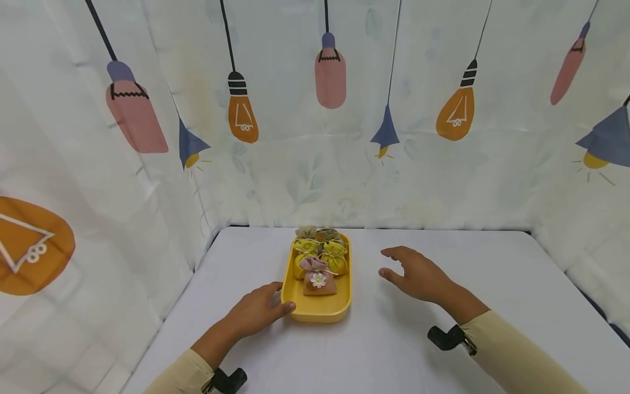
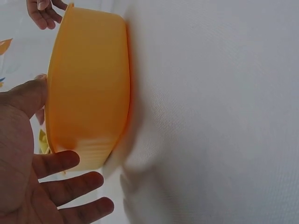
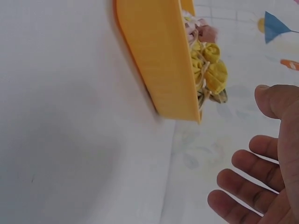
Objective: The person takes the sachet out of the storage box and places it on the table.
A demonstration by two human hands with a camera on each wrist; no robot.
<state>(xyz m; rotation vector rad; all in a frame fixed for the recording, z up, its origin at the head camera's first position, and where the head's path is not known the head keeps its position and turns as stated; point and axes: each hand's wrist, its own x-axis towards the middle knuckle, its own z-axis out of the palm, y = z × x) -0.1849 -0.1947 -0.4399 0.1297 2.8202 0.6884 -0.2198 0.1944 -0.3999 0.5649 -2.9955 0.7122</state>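
Head view: the tray [image 1: 317, 316] stood on the table [image 1: 389, 350], with olive bags [image 1: 306, 232] at its far end, two yellow bags [image 1: 334, 256] midway and a pink bag [image 1: 326, 290] nearest. The left hand [image 1: 256, 311] was at its left side, the right hand [image 1: 420, 274] apart at right. Left wrist view: thumb at the rim, fingers [image 2: 70, 186] extended, ungrasping. Right wrist view: the right hand's fingers were parted, released.
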